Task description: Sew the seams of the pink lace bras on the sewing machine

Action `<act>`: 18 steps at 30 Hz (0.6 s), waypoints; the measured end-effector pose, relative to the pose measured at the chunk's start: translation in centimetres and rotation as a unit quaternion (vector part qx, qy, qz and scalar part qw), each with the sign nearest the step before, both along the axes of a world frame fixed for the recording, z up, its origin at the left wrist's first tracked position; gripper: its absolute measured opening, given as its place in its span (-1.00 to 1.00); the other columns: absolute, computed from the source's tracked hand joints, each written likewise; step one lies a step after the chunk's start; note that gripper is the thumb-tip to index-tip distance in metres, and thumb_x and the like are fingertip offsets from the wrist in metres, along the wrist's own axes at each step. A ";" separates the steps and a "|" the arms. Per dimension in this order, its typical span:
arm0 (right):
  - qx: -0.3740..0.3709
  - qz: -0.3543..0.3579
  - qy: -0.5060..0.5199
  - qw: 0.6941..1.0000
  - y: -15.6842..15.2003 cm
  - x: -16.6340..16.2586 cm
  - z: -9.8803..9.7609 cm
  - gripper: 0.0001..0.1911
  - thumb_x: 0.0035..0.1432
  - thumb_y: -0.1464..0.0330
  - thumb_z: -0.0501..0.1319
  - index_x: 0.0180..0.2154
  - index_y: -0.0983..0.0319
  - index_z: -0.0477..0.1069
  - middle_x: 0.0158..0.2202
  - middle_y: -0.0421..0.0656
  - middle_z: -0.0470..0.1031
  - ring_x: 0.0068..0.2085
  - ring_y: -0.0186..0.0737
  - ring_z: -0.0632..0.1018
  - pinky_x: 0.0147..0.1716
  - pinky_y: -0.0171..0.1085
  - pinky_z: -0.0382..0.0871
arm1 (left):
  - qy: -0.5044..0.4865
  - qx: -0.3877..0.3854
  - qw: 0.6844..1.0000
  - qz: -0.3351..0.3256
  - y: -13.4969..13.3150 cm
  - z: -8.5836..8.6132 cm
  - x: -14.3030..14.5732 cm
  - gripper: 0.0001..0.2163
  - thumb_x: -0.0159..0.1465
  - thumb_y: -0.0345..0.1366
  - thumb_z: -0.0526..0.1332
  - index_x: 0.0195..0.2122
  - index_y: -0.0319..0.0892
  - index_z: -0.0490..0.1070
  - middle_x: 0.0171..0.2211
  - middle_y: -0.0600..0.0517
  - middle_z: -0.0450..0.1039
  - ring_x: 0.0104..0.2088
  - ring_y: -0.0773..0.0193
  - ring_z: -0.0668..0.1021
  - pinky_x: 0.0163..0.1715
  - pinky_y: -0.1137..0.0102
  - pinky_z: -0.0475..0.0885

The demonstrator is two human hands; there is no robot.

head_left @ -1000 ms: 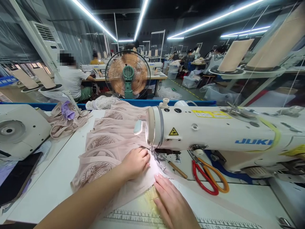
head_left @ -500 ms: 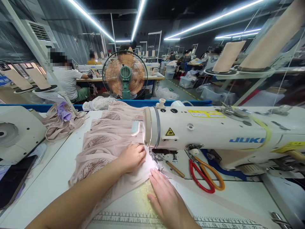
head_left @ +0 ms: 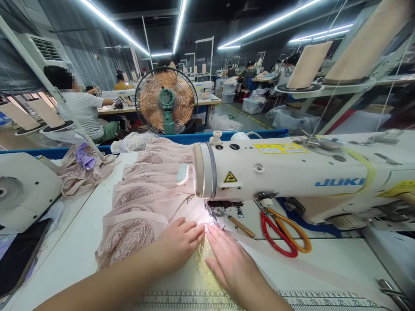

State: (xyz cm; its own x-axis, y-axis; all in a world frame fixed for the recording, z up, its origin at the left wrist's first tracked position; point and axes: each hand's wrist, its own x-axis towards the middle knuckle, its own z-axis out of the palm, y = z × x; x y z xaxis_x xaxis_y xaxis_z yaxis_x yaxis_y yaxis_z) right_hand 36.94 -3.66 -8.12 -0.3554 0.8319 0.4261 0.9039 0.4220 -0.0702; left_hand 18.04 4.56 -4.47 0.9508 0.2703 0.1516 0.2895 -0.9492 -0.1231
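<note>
A white sewing machine [head_left: 285, 166] reaches in from the right, its lamp lighting the cloth below the head. Pale pink-beige lace garment pieces [head_left: 136, 196] lie in a gathered row left of it. My left hand [head_left: 178, 244] is closed on the near edge of this fabric, fingers curled together just in front of the presser foot. My right hand [head_left: 231, 261] lies flat beside it, fingers stretched, fingertips at the fabric edge by the foot. A narrow beige strip [head_left: 301, 265] runs rightward from there. The needle point itself is hard to make out.
Red-and-orange-handled scissors [head_left: 282, 231] and a wooden-handled tool [head_left: 240, 226] lie under the machine arm. A printed ruler [head_left: 181, 300] edges the front. At left are a phone [head_left: 22, 255] and tangled straps [head_left: 81, 172]. A fan [head_left: 166, 101] and a seated co-worker [head_left: 79, 108] are beyond.
My left hand has moved toward me and slightly right, from on top of the cloth to beside my right fingertips. My right hand has barely moved. The camera view has shifted slightly.
</note>
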 end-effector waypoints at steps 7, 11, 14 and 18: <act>-0.051 -0.038 0.026 0.998 1.1 -1.2 0.4 -0.52 0.16 0.28 0.06 0.06 0.41 0.33 0.12 -0.01 0.31 0.09 -0.01 0.38 -0.04 -0.10 0.43 | -0.015 0.000 1.000 -0.015 2.4 0.1 0.0 -0.73 0.34 -0.40 0.01 0.05 -0.21 0.29 0.09 -0.06 0.34 0.03 0.16 0.40 -0.01 0.22 0.26; -0.065 -0.045 0.042 0.996 1.2 -1.5 0.4 -0.51 0.15 0.28 0.08 0.06 0.41 0.33 0.13 0.03 0.29 0.11 0.03 0.36 -0.04 -0.08 0.42 | -0.016 0.005 1.000 -0.010 3.3 0.3 0.0 -0.73 0.35 -0.41 -0.01 0.05 -0.20 0.30 0.08 -0.06 0.36 0.02 0.15 0.41 -0.02 0.21 0.27; -0.083 -0.020 0.071 0.994 0.2 -1.0 0.9 -0.51 0.15 0.29 0.10 0.08 0.39 0.32 0.14 0.04 0.27 0.12 0.03 0.35 0.00 -0.08 0.38 | -0.014 0.005 1.000 -0.003 4.1 0.4 0.1 -0.73 0.35 -0.41 -0.02 0.04 -0.19 0.30 0.08 -0.05 0.36 0.04 0.15 0.40 0.00 0.21 0.26; -0.242 0.073 0.133 0.958 -3.9 0.9 2.2 -0.52 0.20 0.28 0.12 0.14 0.26 0.23 0.18 0.00 0.24 0.14 -0.03 0.32 0.07 -0.12 0.28 | -0.014 0.008 1.000 -0.009 4.7 0.7 0.4 -0.72 0.34 -0.43 -0.01 0.06 -0.20 0.28 0.09 -0.04 0.34 0.07 0.14 0.37 0.05 0.17 0.23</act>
State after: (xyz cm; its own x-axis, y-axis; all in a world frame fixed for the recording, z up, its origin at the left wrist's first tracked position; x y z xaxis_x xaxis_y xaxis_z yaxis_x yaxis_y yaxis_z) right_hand 37.82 -7.57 -5.94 -0.4165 0.9043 0.0937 0.7604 0.4030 -0.5093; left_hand 18.47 9.24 -3.77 0.9506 0.2510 0.1828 0.2765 -0.9522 -0.1301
